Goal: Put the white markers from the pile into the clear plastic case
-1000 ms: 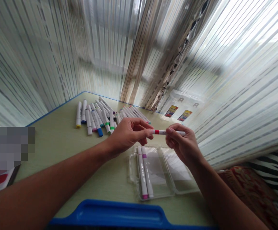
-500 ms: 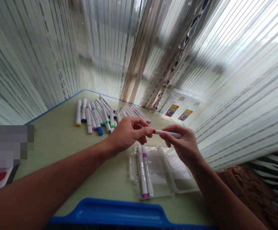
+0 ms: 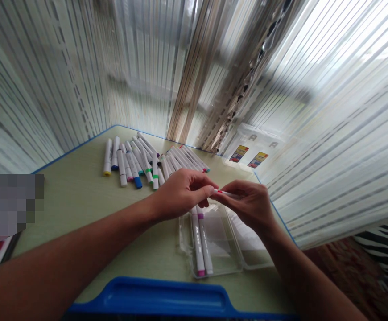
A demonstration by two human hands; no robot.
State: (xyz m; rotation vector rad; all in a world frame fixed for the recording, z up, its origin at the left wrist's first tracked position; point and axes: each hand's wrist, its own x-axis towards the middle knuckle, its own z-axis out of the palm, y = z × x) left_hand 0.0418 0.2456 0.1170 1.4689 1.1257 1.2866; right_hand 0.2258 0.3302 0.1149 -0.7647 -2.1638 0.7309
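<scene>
My left hand point(image 3: 180, 194) and my right hand point(image 3: 247, 205) meet above a clear plastic case point(image 3: 220, 263) and pinch the two ends of a white marker with a red band point(image 3: 223, 192). Both hands have their fingers closed on it. The open case lies on the pale green table point(image 3: 80, 196), and two markers with pink and purple caps point(image 3: 201, 243) lie side by side at its left. A loose heap of several white markers with coloured caps point(image 3: 140, 162) lies farther back on the table.
A blue plastic rim point(image 3: 167, 296) runs along the near edge. Sheer striped curtains hang close behind and to both sides. Two small packets with yellow and red labels point(image 3: 247, 157) sit at the back right. A blurred patch covers the left edge.
Both hands have sunk lower and drawn closer together over the case, and less of the red-banded marker shows between them. The view has shifted slightly.
</scene>
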